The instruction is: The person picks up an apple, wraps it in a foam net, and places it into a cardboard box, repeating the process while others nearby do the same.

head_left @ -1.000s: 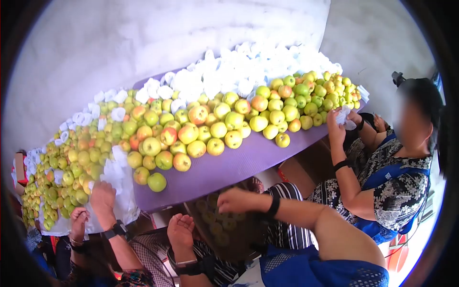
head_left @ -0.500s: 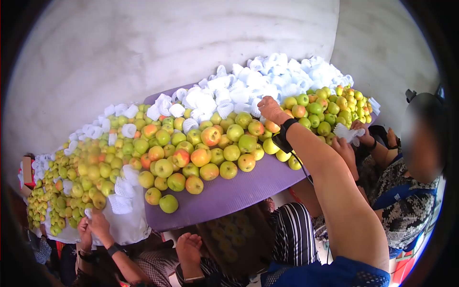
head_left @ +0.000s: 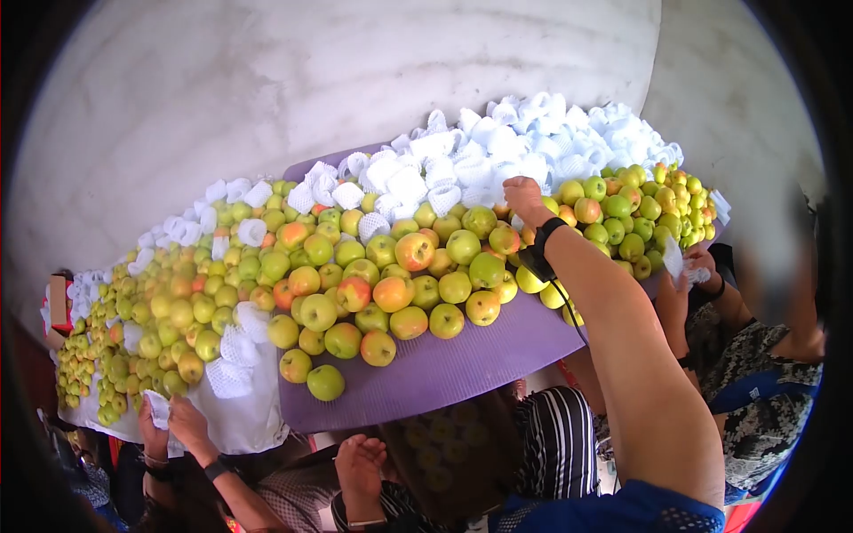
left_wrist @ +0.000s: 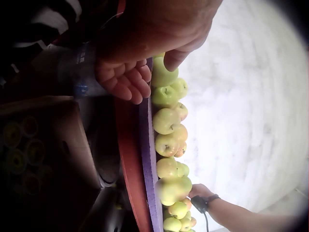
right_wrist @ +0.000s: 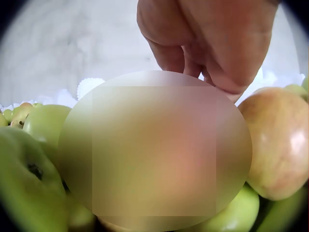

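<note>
Right hand [head_left: 524,197] is resting curled fingers on an apple [head_left: 504,238] amid the table's [head_left: 462,364] pile; grasp unconfirmed. Only the left-wrist view is showing the left hand [left_wrist: 126,77], loosely open below the table edge.

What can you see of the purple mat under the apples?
The purple mat looks like thin ribbed foam or plastic sheeting, matte lilac. It lies flat over the table, its near edge overhanging toward the seated people. Apples and white foam nets cover most of it; only the near strip is bare. A white cloth adjoins its left end.
</note>
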Tool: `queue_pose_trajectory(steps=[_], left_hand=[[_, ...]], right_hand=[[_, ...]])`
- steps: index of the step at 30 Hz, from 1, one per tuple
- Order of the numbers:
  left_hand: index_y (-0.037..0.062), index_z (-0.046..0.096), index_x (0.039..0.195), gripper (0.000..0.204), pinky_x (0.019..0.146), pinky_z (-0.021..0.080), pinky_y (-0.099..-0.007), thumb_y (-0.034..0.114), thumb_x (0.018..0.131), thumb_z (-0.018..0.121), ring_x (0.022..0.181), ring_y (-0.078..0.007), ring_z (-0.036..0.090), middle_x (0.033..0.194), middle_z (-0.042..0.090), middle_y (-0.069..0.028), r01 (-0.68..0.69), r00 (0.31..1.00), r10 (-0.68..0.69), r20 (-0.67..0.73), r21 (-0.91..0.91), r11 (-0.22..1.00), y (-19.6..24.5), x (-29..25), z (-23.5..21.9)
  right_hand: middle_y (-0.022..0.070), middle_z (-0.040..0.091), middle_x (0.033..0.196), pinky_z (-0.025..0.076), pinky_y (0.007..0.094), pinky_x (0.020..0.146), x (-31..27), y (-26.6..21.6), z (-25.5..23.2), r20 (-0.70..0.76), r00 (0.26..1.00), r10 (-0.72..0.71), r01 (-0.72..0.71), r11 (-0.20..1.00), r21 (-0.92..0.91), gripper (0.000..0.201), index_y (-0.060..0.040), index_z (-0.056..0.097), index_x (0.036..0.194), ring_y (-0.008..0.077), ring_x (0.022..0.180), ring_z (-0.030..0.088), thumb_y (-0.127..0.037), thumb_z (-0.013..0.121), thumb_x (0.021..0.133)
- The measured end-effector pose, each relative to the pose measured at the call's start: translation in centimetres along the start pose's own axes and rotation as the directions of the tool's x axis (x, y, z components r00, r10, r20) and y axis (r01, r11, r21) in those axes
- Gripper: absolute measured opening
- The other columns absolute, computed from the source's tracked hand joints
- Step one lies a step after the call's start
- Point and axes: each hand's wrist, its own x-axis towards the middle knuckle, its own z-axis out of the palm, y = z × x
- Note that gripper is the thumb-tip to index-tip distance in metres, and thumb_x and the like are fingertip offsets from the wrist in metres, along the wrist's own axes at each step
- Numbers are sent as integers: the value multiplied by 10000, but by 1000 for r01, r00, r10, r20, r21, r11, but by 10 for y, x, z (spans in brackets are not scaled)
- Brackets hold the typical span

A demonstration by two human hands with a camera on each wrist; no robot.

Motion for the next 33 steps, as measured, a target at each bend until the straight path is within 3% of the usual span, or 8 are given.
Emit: queue_pose_trajectory(steps=[4, 10, 14, 15, 24, 25, 29, 33], left_hand=[[69, 553, 863, 210, 652, 479, -338, 263, 843, 477, 737, -234, 595, 781, 608, -84, -9, 1000, 9, 1, 24, 1000, -3, -2, 2], [67, 534, 884, 178, 640, 474, -314, 234, 829, 510, 716, -212, 591, 763, 599, -72, -57, 996, 55, 65, 32, 998, -6, -12, 12], [56, 510, 957, 183, 640, 494, -306, 180, 823, 530, 727, -201, 594, 813, 596, -80, -94, 972, 65, 226, 122, 988, -14, -24, 20], [56, 510, 957, 183, 640, 494, -306, 180, 823, 530, 727, -201, 594, 813, 596, -80, -82, 967, 45, 253, 139, 987, -17, -27, 22], [2, 469, 1094, 317, 641, 519, -313, 88, 789, 467, 832, -194, 587, 985, 564, -97, -17, 960, -113, 258, 454, 891, -101, -66, 2], [1, 484, 1074, 294, 661, 516, -325, 95, 796, 475, 843, -192, 582, 985, 562, -100, -344, 894, 49, 446, 610, 713, -116, -62, -19], [2, 485, 1074, 282, 708, 506, -337, 122, 821, 462, 860, -202, 577, 986, 558, -100, -359, 877, 5, 480, 649, 671, -117, -67, -30], [14, 463, 1122, 329, 843, 439, -402, 225, 874, 414, 987, -261, 526, 1084, 533, -124, 206, 906, -207, 370, 44, 978, -108, -74, -25]], right_hand=[[49, 565, 758, 448, 271, 605, -59, -72, -39, -105, 985, 138, -77, 891, 448, 200, -19, 570, 864, 147, 702, 534, -73, 632, 682], [41, 510, 830, 433, 271, 592, -193, -106, -37, 54, 972, -231, 158, 799, 580, 290, -48, 458, 911, 118, 726, 486, -88, 654, 702], [-2, 504, 739, 415, 231, 488, -333, -84, 5, 270, 942, -200, -102, 596, 797, 186, -90, 469, 887, 81, 606, 485, -83, 607, 762], [-19, 494, 707, 368, 213, 421, -365, -82, -1, 509, 856, -91, -354, 615, 705, 126, -122, 471, 879, 54, 536, 446, -108, 570, 802], [2, 532, 757, 375, 193, 460, -510, -20, 32, 621, 784, -23, -463, 644, 609, 206, -72, 486, 963, 54, 561, 466, -223, 536, 832], [3, 529, 757, 376, 193, 471, -516, -13, 31, 676, 735, -54, -461, 691, 557, 221, -70, 493, 968, 55, 568, 462, -244, 525, 836], [0, 522, 752, 380, 199, 493, -526, -12, 22, 745, 662, -84, -557, 609, 564, 243, -78, 505, 979, 62, 572, 455, -278, 511, 840], [-16, 521, 768, 394, 209, 542, -527, 0, 36, 800, 589, -109, -713, 394, 579, 246, -91, 507, 990, 69, 611, 466, -278, 525, 831]])
